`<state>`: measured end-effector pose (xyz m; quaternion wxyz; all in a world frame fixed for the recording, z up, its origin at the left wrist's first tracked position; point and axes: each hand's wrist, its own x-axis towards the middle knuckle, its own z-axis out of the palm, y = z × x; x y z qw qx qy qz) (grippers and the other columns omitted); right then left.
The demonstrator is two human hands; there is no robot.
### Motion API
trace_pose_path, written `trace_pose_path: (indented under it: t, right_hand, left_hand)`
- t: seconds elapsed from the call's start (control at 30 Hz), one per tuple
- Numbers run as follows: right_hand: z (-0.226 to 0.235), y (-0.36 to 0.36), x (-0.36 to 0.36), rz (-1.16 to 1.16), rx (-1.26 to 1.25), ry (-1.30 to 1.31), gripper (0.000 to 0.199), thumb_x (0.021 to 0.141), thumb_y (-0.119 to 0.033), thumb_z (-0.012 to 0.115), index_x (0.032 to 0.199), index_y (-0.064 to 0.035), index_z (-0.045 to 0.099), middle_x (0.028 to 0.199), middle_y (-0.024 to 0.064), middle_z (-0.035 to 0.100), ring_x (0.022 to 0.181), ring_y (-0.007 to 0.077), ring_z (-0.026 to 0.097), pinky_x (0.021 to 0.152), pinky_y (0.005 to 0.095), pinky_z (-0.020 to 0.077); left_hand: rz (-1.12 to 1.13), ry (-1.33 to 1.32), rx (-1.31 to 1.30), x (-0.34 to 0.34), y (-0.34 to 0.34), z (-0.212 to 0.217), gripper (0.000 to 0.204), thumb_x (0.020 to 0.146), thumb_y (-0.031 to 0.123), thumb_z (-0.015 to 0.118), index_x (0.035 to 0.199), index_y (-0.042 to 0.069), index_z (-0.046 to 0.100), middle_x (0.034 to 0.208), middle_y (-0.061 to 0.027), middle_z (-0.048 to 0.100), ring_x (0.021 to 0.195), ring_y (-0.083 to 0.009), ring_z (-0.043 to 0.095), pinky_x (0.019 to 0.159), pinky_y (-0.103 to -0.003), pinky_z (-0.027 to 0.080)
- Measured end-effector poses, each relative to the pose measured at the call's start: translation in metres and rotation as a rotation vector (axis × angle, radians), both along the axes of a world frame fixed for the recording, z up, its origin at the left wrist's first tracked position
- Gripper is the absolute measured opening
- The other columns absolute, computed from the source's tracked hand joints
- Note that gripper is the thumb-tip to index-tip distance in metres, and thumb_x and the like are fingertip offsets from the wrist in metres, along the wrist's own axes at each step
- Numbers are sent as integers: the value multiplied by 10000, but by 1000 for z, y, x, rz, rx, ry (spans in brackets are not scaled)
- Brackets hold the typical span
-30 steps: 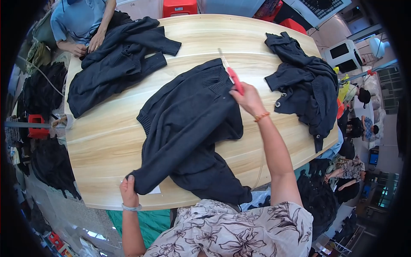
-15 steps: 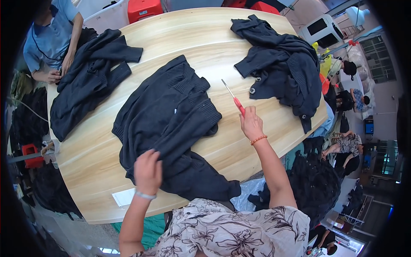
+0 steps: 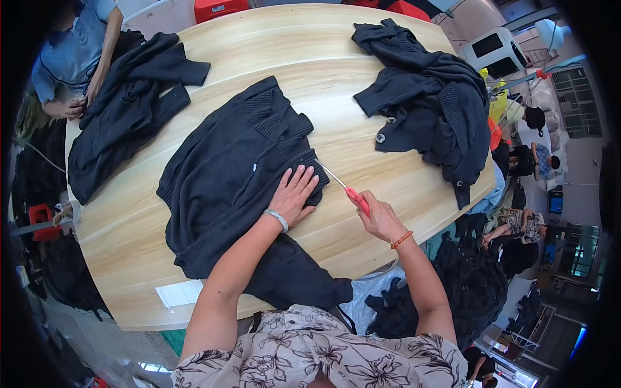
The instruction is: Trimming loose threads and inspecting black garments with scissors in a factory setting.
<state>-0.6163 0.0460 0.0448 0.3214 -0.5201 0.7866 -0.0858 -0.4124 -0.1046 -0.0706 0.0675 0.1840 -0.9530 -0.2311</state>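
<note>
Centrally on the tabletop (image 3: 362, 71), a dark sweater (image 3: 233, 174) is pressed flat by the open left hand (image 3: 294, 194); a red-handled tool (image 3: 352, 194) is gripped by the right hand (image 3: 381, 220), flanked by two garment heaps (image 3: 433, 103).

A white paper label (image 3: 180, 293), perhaps a slip, lies at the table's (image 3: 123, 239) near edge.

left hand (image 3: 294, 194) presses a dark sweater (image 3: 233, 174); right hand (image 3: 380, 220) grips a red-handled tool (image 3: 349, 191).
</note>
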Motion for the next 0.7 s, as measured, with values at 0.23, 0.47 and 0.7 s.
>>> trace_pose_path:
  t: [0.23, 0.47, 0.7]
  right_hand:
    - [33, -29, 44, 319, 58, 26, 283, 894, -214, 622, 1133, -105, 518, 746, 190, 657, 720, 410, 654, 666, 500, 507]
    - [47, -45, 69, 413, -25, -88, 253, 891, -233, 621, 1082, -94, 532, 690, 187, 637, 670, 403, 644, 620, 505, 496]
    - [57, -18, 38, 288, 69, 78, 279, 893, -213, 621, 1126, -83, 540, 724, 194, 653, 720, 401, 655, 658, 492, 502]
  left_hand:
    - [4, -14, -45, 0, 2, -4, 853, 798, 434, 716, 1487, 106, 335, 1580, -129, 239, 1473, -318, 179, 1191, -501, 123]
    - [4, 32, -82, 3, 2, -13, 857, 800, 435, 704, 1492, 104, 322, 1581, -133, 239, 1475, -321, 175, 1190, -489, 144]
    - [30, -1, -38, -5, 4, 2, 828, 783, 422, 709, 1457, 77, 374, 1560, -152, 280, 1467, -321, 198, 1195, -473, 128]
